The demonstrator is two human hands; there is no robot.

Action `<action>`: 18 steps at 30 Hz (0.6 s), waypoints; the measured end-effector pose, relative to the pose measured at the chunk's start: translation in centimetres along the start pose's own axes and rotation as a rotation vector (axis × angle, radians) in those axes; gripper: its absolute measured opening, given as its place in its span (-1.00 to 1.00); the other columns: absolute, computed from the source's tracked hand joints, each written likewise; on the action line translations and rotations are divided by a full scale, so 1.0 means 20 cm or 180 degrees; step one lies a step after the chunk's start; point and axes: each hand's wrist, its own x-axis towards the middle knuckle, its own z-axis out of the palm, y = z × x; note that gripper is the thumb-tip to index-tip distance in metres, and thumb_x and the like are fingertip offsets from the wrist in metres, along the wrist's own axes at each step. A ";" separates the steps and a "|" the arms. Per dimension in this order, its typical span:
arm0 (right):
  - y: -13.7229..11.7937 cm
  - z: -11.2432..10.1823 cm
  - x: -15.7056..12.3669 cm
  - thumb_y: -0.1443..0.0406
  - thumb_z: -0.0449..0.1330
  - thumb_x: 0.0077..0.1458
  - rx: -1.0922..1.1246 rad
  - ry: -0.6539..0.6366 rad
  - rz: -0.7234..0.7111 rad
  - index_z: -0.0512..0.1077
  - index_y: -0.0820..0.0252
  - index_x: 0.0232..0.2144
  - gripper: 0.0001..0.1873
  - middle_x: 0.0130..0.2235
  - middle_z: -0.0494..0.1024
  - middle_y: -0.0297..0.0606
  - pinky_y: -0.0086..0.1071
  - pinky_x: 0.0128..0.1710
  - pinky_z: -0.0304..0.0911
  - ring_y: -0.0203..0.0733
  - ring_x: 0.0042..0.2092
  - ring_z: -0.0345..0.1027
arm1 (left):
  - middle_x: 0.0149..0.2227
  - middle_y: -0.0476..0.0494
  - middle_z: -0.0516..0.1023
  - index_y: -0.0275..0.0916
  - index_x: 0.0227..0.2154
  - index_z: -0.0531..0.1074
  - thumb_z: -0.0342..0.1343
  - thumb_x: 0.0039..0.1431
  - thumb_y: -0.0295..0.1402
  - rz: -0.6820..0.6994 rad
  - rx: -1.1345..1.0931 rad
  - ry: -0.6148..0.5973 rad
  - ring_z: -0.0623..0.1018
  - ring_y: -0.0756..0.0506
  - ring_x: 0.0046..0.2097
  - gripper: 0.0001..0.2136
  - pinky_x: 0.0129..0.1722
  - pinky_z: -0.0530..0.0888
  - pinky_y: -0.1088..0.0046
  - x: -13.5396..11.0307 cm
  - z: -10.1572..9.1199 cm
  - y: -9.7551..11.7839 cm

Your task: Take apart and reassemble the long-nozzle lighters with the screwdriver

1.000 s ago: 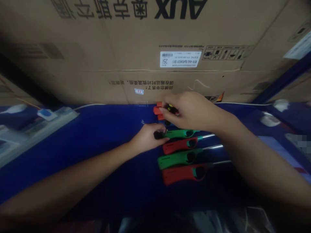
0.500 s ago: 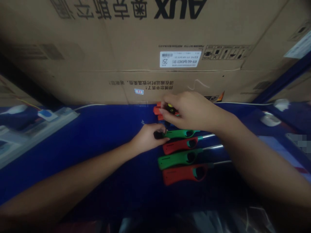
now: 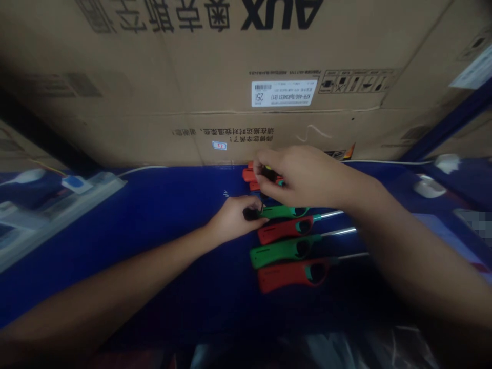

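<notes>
Several long-nosed lighters with red and green handles lie side by side on the blue tabletop (image 3: 154,215): a green one (image 3: 288,211), a red one (image 3: 282,229), a green one (image 3: 282,251) and a red one (image 3: 292,272), metal tubes pointing right. My left hand (image 3: 232,220) is closed around the black butt end of the top green lighter. My right hand (image 3: 303,174) is farther back, fingers pinched on a small dark part with a yellow spot (image 3: 269,173), over a red piece (image 3: 249,175) at the foot of the box.
A big brown cardboard box (image 3: 246,77) with black print and a white label stands right behind the hands. A white power strip (image 3: 73,187) lies at the left. White round items (image 3: 426,187) sit at the right. Clear plastic wrapping lies at the near edge.
Hardly anything has moved. My right fingers have shifted slightly on the small dark part; my left hand stays on the green lighter's end.
</notes>
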 end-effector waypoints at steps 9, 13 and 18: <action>0.00 0.00 -0.01 0.19 0.03 0.21 -0.0063 -0.0097 0.0070 0.33 0.32 0.00 -0.61 -0.32 0.55 -0.16 -0.37 -0.44 -0.06 -0.18 -0.41 0.29 | -0.35 -0.04 0.60 -0.24 -0.35 0.46 0.31 0.08 -0.32 0.0033 -0.0023 -0.0005 0.59 -0.06 -0.32 -0.84 -0.28 0.51 0.41 0.00 0.00 -0.01; -0.01 -0.01 -0.01 0.19 0.01 0.23 -0.0119 -0.0024 -0.0003 0.41 0.26 -0.15 -0.70 -0.31 0.55 -0.15 -0.36 -0.43 -0.07 -0.20 -0.40 0.28 | -0.36 -0.03 0.59 -0.25 -0.36 0.46 0.32 0.08 -0.33 0.0040 -0.0059 0.0013 0.59 -0.06 -0.32 -0.84 -0.28 0.50 0.42 0.00 0.00 -0.01; 0.00 -0.02 0.00 0.17 -0.01 0.24 -0.0135 -0.0062 0.0108 0.41 0.27 -0.17 -0.68 -0.33 0.53 -0.16 -0.34 -0.42 -0.09 -0.20 -0.42 0.25 | -0.37 -0.03 0.59 -0.25 -0.37 0.46 0.32 0.07 -0.34 0.0043 -0.0058 0.0026 0.58 -0.05 -0.33 -0.84 -0.29 0.50 0.42 0.00 0.00 0.00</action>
